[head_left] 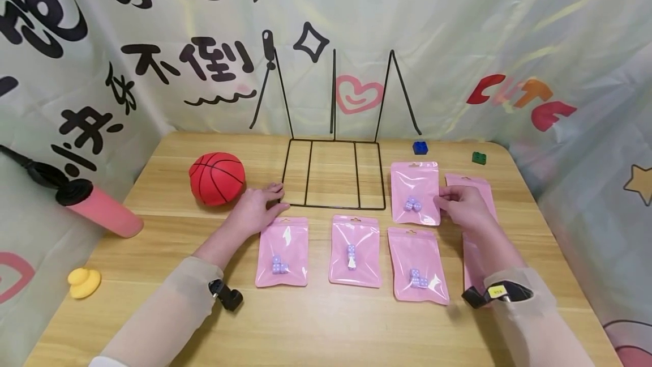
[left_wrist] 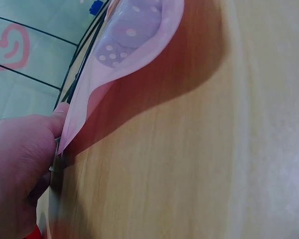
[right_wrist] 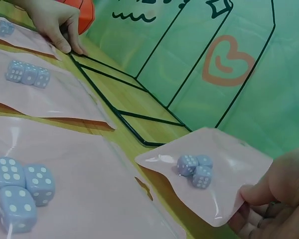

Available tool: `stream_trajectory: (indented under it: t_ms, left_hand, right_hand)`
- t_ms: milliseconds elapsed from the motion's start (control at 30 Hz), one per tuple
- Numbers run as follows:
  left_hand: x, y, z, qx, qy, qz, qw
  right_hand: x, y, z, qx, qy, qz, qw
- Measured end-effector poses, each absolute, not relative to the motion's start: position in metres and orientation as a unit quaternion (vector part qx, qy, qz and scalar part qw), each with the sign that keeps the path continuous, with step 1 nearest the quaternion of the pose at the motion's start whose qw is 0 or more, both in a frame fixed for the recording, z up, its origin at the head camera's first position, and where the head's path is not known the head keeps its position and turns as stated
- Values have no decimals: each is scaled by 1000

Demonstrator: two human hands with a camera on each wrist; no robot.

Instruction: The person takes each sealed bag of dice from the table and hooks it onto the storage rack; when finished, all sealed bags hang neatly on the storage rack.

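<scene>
Pink plastic first: pinched the glossy bag (head_left: 415, 194) at its three o'clock edge with the right hand (head_left: 463, 205), a narrow grip, thumb against fingers. Found that bag over the right half of the tabletop (head_left: 336, 324), with lavender dice (right_wrist: 203, 177) inside, white-spotted and bunched together.

Across to nine o'clock from there, to the left hand (head_left: 258, 208): held the wire rack (head_left: 333, 207) at its near corner, seven o'clock on the frame, with another narrow grip, thumb and fingers on either side of the bar.

Now round the pinched bag: spotted a second bag (head_left: 423, 256) just below at six o'clock, a third bag (head_left: 364, 254) at half past seven, a fourth bag (head_left: 292, 251) farther off at eight, all with dice showing. Made out two more pink bags, one at three (head_left: 482, 188), one at half past four (head_left: 471, 265), partly hidden by the right hand and forearm; could not tell the contents.

Wider still: caught a blue brick (head_left: 420, 148) at twelve, a green brick (head_left: 479, 158) at two, a red ball (head_left: 217, 179) at nine just beside the left hand, a pink bottle (head_left: 104, 208) well beyond, and a yellow duck (head_left: 84, 283) at half past eight.
</scene>
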State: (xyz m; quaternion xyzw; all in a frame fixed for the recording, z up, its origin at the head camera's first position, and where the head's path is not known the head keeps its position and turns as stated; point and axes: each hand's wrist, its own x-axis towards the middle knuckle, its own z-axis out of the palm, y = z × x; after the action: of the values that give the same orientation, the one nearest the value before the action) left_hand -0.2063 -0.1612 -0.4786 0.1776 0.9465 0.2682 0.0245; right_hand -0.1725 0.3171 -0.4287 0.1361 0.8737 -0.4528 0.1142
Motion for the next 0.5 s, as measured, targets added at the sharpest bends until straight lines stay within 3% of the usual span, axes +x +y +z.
stream_trajectory:
  t_ms: [500]
  left_hand:
    - [-205, -160, -478, 164, 949, 268, 31]
  right_hand:
    - [-155, 311, -411, 23, 890, -454, -34]
